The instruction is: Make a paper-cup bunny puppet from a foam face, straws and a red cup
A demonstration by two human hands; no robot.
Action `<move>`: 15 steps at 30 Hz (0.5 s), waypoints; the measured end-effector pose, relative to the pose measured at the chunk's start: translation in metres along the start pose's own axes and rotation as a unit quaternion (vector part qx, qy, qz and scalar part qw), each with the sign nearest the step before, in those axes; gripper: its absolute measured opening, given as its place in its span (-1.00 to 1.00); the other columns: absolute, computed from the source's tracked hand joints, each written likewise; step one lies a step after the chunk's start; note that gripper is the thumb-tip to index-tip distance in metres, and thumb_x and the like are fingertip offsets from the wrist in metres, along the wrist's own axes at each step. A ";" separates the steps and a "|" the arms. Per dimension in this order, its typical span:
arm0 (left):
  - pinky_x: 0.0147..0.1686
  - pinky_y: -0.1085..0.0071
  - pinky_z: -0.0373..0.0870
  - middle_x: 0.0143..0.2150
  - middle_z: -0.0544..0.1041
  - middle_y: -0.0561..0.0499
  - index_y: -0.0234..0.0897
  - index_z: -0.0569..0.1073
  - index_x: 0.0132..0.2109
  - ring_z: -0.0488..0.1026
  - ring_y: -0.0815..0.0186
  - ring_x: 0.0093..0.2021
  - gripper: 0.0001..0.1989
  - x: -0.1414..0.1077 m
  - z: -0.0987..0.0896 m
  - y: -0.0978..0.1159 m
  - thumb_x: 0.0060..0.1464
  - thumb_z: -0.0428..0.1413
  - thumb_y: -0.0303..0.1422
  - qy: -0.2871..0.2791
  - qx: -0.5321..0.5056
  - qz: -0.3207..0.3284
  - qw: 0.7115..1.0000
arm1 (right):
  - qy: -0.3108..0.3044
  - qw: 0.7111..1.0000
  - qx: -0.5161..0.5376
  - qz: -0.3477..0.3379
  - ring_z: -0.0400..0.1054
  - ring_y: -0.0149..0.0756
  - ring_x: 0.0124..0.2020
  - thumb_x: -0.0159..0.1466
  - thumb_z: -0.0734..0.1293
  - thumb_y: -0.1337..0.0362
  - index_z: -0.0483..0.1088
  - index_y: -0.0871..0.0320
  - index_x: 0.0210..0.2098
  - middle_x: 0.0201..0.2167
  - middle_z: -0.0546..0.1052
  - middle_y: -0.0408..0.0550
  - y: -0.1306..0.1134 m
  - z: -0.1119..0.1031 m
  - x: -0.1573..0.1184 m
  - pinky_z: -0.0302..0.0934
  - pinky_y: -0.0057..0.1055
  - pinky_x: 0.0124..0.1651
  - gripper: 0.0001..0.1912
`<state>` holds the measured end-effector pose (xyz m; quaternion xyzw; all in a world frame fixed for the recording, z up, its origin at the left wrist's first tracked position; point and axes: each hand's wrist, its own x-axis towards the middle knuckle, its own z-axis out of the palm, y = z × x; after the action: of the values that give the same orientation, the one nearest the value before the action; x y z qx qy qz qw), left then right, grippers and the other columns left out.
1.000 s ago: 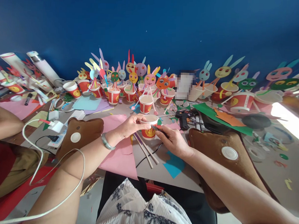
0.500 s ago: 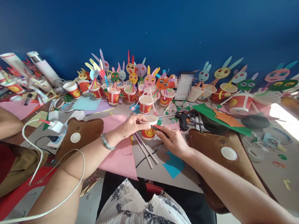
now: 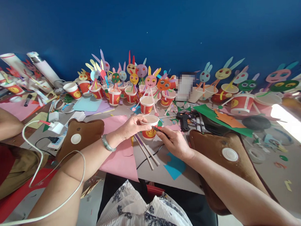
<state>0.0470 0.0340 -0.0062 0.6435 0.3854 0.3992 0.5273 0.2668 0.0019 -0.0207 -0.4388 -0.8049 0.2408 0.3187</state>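
As both hands meet at the cup: in the head view, the cup (image 3: 148,134) has shifted only very slightly since the earlier frames, and both hands keep nearly the same pose.
Meaning for the work: this looks like slow, close handling at one spot near the rim, with no sign yet of the hands moving on to something else.
Left hand: the left hand (image 3: 134,127) is pinched on the cup's rim at its left side, the thumb lying along the outer wall.
Right hand: the right hand (image 3: 175,142) is clamped on a thin dark tool (image 3: 161,131), whose tip meets or nearly meets the wall below the rim; whether it is a pen or a blade cannot be told.
Cup's place: between the two hands, upright, in front of the body; whether its base rests on the table (image 3: 148,176) is unclear.
Sticks: loose sticks (image 3: 147,154) lie just on the body's side of the cup.
Paper: a pink sheet (image 3: 121,159) lies under the left forearm, and a blue piece (image 3: 175,166) below the right hand.
Behind the cup: a similar cup with a pink rabbit face (image 3: 150,80) stands near, apart from the hands.
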 end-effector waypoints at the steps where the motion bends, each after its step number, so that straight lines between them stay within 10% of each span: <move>1: -0.10 0.37 0.30 -0.21 0.49 -0.02 -0.32 0.55 -0.37 0.41 0.30 -0.15 -0.77 0.000 0.000 0.000 -0.04 0.32 -0.22 0.000 0.008 0.004 1.000 | 0.002 1.000 -0.001 0.000 0.03 -0.43 -0.57 0.40 0.17 0.04 0.29 0.11 -0.42 -0.63 0.21 -0.23 0.000 0.000 0.000 -0.04 -0.44 -0.47 -0.64; 15: -0.25 0.44 0.26 -0.26 0.43 0.03 -0.33 0.52 -0.38 0.36 0.40 -0.29 -0.70 -0.002 0.001 0.003 0.00 0.30 -0.15 -0.022 -0.002 0.001 1.000 | -0.022 0.999 0.030 0.008 0.08 -0.41 -0.53 0.41 0.16 0.05 0.28 0.12 -0.38 -0.59 0.23 -0.22 0.002 0.001 0.000 -0.01 -0.42 -0.43 -0.67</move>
<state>0.0468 0.0312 -0.0034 0.6515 0.3719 0.3863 0.5367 0.2672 0.0022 -0.0224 -0.4304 -0.8006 0.2766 0.3120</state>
